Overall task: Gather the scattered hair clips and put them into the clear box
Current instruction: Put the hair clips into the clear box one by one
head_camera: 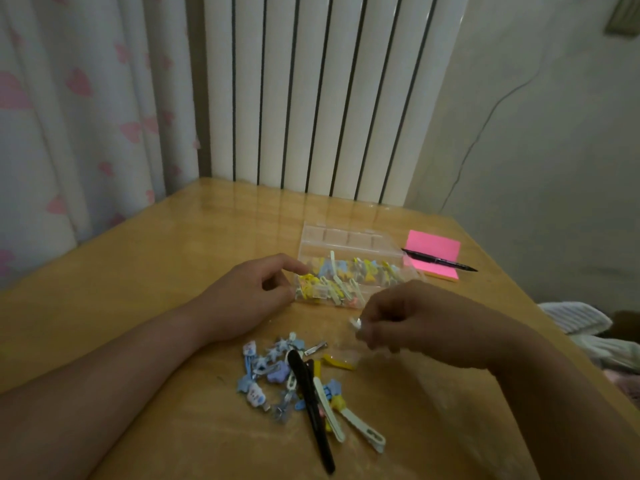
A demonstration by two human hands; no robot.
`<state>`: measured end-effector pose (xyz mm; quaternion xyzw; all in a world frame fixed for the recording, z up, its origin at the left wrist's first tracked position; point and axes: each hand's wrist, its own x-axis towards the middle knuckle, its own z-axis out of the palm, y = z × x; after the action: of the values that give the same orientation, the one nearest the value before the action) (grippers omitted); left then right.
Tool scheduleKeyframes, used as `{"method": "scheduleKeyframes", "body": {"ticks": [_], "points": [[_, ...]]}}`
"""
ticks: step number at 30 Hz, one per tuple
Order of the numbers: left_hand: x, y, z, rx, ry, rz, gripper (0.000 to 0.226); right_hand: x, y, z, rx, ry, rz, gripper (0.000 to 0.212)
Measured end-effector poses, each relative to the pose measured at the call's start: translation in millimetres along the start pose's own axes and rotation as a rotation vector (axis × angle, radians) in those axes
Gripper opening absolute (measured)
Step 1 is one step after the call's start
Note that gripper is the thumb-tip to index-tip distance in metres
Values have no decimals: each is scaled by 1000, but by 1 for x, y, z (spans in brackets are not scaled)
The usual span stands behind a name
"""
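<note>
Many colourful hair clips (346,273) lie in the clear plastic box (346,237); a pile (294,372) waits at its 6 o'clock. One small white clip (356,322) is pinched by the right hand (415,323); the left hand (249,296) curls by the box, hold unclear.

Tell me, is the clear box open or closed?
Open. The lid of the clear box is tipped back behind it, and the hair clips inside lie uncovered.

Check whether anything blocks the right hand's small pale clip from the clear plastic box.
Nothing visible does. The right hand pinches the small pale clip beside the open clear plastic box, left hand at its left end.
</note>
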<state>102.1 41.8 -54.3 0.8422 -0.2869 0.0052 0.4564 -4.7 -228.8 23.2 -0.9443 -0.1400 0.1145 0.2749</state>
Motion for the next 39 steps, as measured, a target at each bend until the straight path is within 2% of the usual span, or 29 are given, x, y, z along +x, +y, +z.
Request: {"method": "scheduleKeyframes", "body": {"ticks": [5, 8, 14, 20, 25, 33, 39], "points": [[1, 0, 2, 3, 4, 0, 27, 13, 13, 1, 209, 548, 39, 13], [1, 1, 3, -17, 4, -12, 26, 24, 19, -5, 227, 690, 117, 16], [2, -1, 3, -2, -2, -2, 26, 55, 26, -17, 74, 573, 291, 13], [1, 0, 2, -12, 0, -3, 25, 82, 21, -27, -70, 375, 431, 18], [1, 0, 1, -21, -8, -12, 25, 100, 20, -24, -162, 286, 541, 21], [0, 1, 1, -20, -5, -12, 24, 106, 22, -20, -273, 265, 552, 15], [1, 1, 1, -16, -1, -14, 24, 102, 25, -16, -214, 302, 518, 18]]}}
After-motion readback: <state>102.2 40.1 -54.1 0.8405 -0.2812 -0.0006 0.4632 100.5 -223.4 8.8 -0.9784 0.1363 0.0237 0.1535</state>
